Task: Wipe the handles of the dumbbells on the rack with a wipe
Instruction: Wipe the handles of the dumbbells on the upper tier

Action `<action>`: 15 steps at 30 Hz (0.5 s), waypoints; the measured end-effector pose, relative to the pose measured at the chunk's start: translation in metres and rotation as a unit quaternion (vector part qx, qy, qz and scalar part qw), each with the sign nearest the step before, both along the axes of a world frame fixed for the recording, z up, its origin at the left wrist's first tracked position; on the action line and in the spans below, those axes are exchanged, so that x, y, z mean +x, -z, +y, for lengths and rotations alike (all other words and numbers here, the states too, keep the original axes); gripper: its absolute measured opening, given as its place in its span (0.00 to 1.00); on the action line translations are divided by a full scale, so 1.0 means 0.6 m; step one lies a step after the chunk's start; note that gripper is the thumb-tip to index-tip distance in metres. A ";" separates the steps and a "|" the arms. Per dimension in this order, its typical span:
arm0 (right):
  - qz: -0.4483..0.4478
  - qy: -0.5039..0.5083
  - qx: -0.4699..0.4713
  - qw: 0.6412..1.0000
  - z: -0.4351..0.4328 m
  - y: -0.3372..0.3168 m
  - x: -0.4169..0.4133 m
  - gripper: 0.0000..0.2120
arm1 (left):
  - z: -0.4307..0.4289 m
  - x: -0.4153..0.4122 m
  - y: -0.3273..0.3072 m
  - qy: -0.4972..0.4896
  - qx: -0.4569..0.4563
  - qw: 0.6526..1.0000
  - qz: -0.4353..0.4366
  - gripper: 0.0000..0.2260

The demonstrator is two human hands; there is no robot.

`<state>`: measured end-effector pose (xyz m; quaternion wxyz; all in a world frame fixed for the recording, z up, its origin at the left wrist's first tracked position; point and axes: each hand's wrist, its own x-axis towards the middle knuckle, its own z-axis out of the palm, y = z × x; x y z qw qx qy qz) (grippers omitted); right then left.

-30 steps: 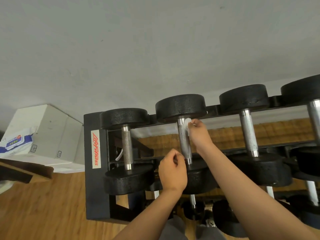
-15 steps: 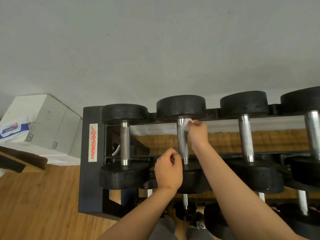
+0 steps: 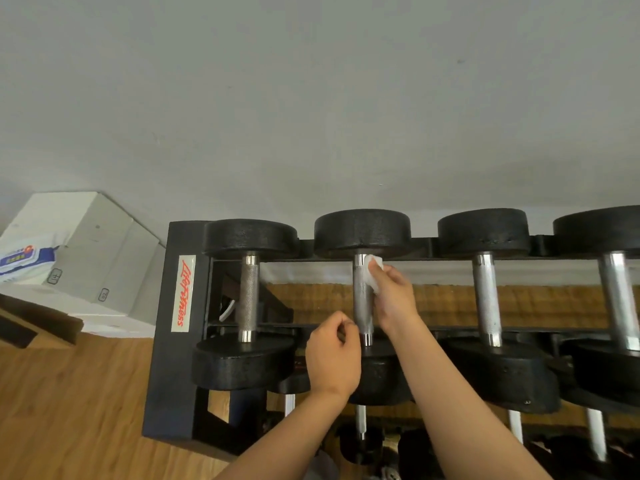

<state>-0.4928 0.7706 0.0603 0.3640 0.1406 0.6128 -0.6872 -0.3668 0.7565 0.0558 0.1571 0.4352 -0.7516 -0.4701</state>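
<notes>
On the rack, second dumbbell from 9 o'clock | wipe at 12 o'clock end of handle, barely shifted this past second | right grip pinches it | left grip clenched, empty, at 7 o'clock | stroke toward 6 o'clock likely pending

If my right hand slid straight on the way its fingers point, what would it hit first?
Probably the far head of the second dumbbell from the left: the right hand holds the wipe on the handle just below it.
</notes>
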 end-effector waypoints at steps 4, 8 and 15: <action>-0.040 0.040 -0.006 0.998 -0.013 0.007 -0.006 0.05 | -0.001 0.000 0.004 -0.006 -0.003 1.000 0.007 0.13; -0.047 0.037 -0.022 0.998 -0.009 0.005 -0.007 0.05 | -0.001 -0.001 0.010 -0.014 -0.005 1.000 0.002 0.12; 0.166 -0.034 0.103 0.980 0.002 0.007 -0.002 0.10 | -0.001 -0.004 0.011 -0.009 0.000 1.000 0.009 0.12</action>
